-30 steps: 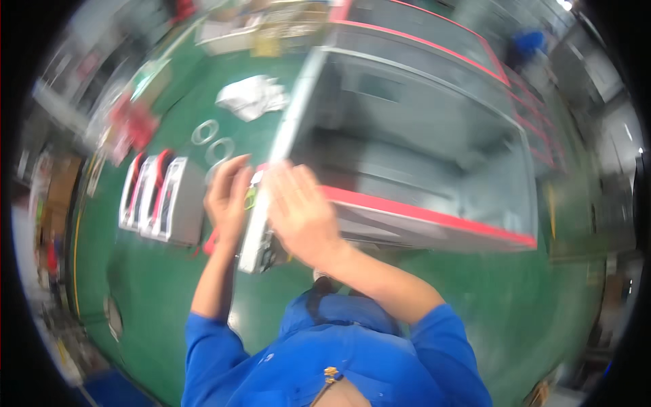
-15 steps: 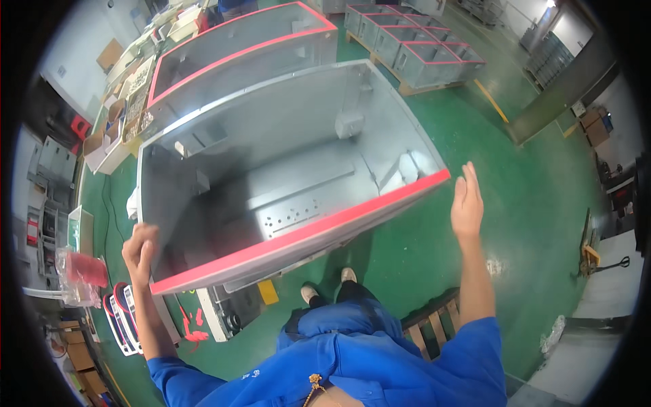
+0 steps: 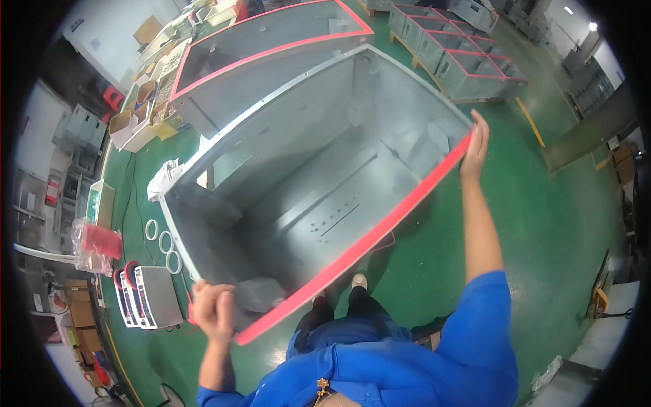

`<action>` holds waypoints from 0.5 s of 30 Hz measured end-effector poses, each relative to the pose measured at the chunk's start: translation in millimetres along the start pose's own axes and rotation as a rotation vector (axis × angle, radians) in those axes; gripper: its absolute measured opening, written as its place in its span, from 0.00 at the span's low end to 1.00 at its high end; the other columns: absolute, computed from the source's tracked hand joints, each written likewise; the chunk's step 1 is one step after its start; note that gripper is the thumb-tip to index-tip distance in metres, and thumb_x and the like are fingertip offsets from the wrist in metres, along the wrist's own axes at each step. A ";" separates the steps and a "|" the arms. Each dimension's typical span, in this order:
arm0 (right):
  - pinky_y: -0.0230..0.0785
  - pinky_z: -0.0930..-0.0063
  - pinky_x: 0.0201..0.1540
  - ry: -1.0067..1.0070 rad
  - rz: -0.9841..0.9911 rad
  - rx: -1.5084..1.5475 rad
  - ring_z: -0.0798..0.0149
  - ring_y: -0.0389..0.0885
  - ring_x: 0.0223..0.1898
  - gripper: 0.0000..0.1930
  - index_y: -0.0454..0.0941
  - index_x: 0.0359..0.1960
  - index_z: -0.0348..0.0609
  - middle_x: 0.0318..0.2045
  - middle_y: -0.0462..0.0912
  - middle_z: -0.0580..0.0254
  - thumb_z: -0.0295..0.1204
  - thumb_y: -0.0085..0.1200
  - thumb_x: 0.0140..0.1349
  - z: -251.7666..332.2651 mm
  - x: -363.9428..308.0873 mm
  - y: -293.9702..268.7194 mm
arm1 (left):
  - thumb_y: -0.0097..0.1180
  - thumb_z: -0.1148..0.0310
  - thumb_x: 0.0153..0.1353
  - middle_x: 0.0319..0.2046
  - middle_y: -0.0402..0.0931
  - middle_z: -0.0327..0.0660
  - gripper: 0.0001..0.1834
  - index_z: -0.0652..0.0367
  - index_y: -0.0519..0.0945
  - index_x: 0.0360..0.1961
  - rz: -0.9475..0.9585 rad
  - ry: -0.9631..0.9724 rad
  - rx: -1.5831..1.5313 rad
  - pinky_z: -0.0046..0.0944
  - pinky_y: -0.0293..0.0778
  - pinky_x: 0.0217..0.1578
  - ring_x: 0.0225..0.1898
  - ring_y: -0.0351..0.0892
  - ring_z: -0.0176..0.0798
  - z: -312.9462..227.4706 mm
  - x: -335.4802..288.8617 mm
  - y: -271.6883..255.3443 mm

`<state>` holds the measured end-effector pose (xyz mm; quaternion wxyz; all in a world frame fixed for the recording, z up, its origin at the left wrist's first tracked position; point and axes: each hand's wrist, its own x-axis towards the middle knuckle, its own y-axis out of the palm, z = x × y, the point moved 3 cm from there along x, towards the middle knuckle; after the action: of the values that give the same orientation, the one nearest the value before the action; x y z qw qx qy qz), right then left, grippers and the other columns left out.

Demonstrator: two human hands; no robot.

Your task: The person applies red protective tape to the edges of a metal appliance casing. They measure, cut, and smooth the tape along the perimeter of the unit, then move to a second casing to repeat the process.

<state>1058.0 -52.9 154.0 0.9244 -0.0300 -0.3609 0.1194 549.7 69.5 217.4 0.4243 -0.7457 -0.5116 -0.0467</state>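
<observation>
Floor [image 3: 542,237] finished in glossy green, yellow line [image 3: 530,122] painted at the right, pale wall [image 3: 119,51] set at the upper left, red stool [image 3: 112,98] placed near it, pillar [image 3: 586,139] positioned at the right, lamp [image 3: 593,26] lit at the upper right.

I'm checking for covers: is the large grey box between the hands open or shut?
Open: no cover spans the grey box, so its inner walls and small holes inside show.
</observation>
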 end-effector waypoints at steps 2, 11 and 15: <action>0.50 0.69 0.59 0.003 0.045 -0.174 0.55 0.61 0.57 0.18 0.67 0.49 0.35 0.52 0.68 0.52 0.32 0.32 0.65 -18.6 22.8 -0.2 | 0.47 0.69 0.53 0.19 0.69 0.41 0.10 0.65 0.77 0.26 0.068 -0.036 0.039 0.40 0.59 0.40 0.27 0.64 0.39 -32.1 -15.8 19.0; 0.52 0.58 0.59 -0.357 0.353 -0.269 0.46 0.63 0.56 0.17 0.68 0.48 0.30 0.50 0.69 0.43 0.28 0.38 0.60 191.1 -158.5 8.9 | 0.59 0.38 0.32 0.39 0.71 0.50 0.48 0.65 0.69 0.49 0.528 0.749 0.070 0.54 0.58 0.54 0.45 0.70 0.51 31.8 64.2 -13.7; 0.53 0.56 0.59 -0.341 0.482 -0.183 0.47 0.67 0.54 0.19 0.69 0.47 0.32 0.48 0.72 0.45 0.29 0.42 0.56 317.0 -301.0 13.1 | 0.62 0.40 0.32 0.24 0.73 0.42 0.38 0.62 0.77 0.38 0.807 0.876 0.118 0.43 0.69 0.36 0.31 0.74 0.46 71.4 100.3 -16.6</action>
<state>627.6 -123.0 187.3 0.7889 -0.1775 -0.5027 0.3057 557.7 192.5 232.2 0.6206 -0.7676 0.0329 -0.1567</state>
